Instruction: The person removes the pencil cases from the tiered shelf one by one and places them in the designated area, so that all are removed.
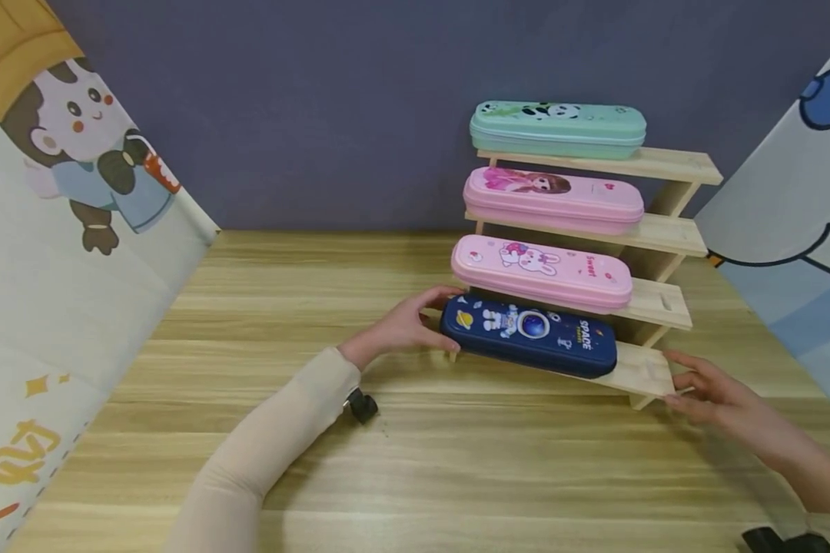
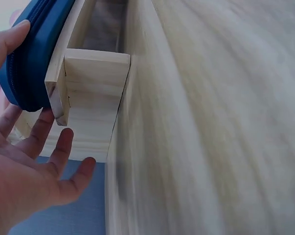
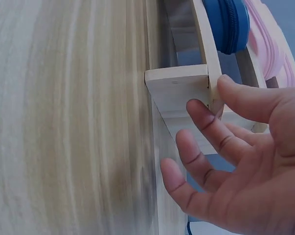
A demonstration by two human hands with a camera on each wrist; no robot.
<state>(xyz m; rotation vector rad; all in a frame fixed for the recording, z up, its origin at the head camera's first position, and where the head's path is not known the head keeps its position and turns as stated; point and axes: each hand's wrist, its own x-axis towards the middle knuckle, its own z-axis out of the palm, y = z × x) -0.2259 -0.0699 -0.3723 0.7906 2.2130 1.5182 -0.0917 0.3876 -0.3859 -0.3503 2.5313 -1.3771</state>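
A navy pencil case point(image 1: 529, 336) with a space print lies on the lowest step of a stepped wooden rack point(image 1: 639, 370). My left hand point(image 1: 418, 322) holds the case's left end, its thumb point(image 2: 16, 36) against the zipped side and fingers at the end; the lower fingers spread free beside the rack. At the opposite end, my right hand point(image 1: 722, 399) grips the lowest step between thumb point(image 3: 240, 95) and fingers, apart from the case. Above sit a pink bunny pencil case point(image 1: 542, 270), a pink girl-print pencil case point(image 1: 553, 200) and a mint panda pencil case point(image 1: 558, 129), one per step.
The rack stands on a wood-grain table point(image 1: 415, 468), close to a dark blue back wall point(image 1: 318, 115). Cartoon-printed panels point(image 1: 131, 261) flank the table on both sides. A black wrist camera point(image 1: 362, 405) hangs at my left sleeve.
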